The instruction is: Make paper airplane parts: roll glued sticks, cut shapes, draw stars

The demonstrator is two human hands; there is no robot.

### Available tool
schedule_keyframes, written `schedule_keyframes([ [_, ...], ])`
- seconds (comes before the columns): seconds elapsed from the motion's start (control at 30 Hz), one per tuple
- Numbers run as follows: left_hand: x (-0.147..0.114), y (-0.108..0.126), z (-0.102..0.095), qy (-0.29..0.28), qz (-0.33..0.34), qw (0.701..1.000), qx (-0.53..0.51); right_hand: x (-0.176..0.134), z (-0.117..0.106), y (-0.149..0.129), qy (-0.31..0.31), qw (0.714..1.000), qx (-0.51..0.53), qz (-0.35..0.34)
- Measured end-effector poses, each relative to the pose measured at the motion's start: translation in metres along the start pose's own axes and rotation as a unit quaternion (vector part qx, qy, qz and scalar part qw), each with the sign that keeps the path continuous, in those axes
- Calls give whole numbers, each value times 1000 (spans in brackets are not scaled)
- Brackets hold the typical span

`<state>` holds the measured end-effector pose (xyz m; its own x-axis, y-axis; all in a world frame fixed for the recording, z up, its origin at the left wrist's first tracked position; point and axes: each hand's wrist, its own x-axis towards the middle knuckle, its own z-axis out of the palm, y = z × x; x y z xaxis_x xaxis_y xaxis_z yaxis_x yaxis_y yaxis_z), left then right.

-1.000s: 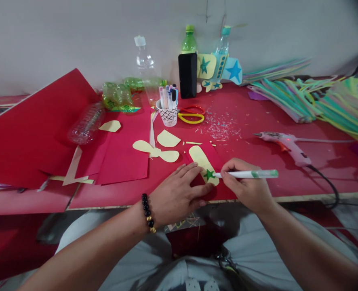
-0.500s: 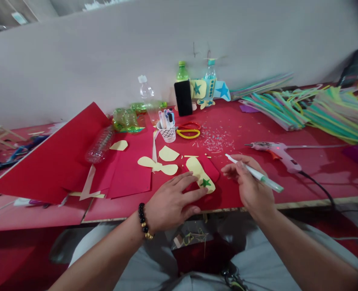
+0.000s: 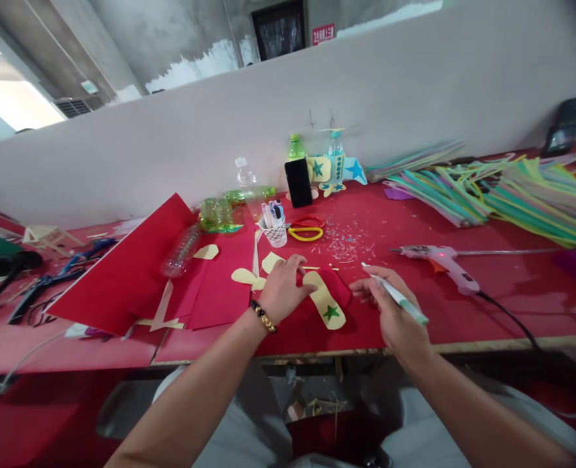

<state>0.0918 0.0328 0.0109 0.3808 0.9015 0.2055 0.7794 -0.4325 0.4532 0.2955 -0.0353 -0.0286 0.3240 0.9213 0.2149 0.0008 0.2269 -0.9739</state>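
My right hand (image 3: pixel 401 320) is closed around a green-and-white marker pen (image 3: pixel 399 297), its pale tip pointing up and left. My left hand (image 3: pixel 284 290), fingers apart and holding nothing, hovers over or rests by the pale yellow paper pieces; I cannot tell whether it touches one. Beyond its fingertips a cut yellow piece (image 3: pixel 271 261) shows partly. Left of the hand lies a propeller-shaped paper (image 3: pixel 242 276), half covered by it. Between my hands, a rounded yellow strip with a green star (image 3: pixel 323 300) lies flat on the table, overlapping a red paper scrap (image 3: pixel 337 291).
A cup of pens (image 3: pixel 274 234) stands behind my left hand, with yellow-and-red-handled scissors (image 3: pixel 305 232) beside it. A glue gun (image 3: pixel 439 261) with a cable lies at right. Plastic bottles, a propped phone (image 3: pixel 298 183) and a decorated bottle (image 3: pixel 335 162) stand along the wall.
My left hand has lifted off the starred strip and moved up and left toward the other yellow pieces. My right hand keeps hold of the marker. The view has tilted up.
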Motion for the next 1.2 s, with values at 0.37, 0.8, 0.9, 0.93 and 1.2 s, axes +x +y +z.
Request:
schedule_keyframes([
  [0.37,-10,16,2,-12,51,989,-140,2,-1,0,-64,998,-4,29],
  [0.8,-29,32,2,86,257,947,-170,-3,0,-7,-117,993,22,24],
  [0.9,-28,35,3,84,278,942,-168,-2,0,-2,-102,995,9,8],
  [0.93,-28,35,3,82,283,940,-169,-1,-1,0,-96,995,4,3],
  [1.2,-28,32,5,85,313,937,-130,1,0,2,-53,997,58,18],
])
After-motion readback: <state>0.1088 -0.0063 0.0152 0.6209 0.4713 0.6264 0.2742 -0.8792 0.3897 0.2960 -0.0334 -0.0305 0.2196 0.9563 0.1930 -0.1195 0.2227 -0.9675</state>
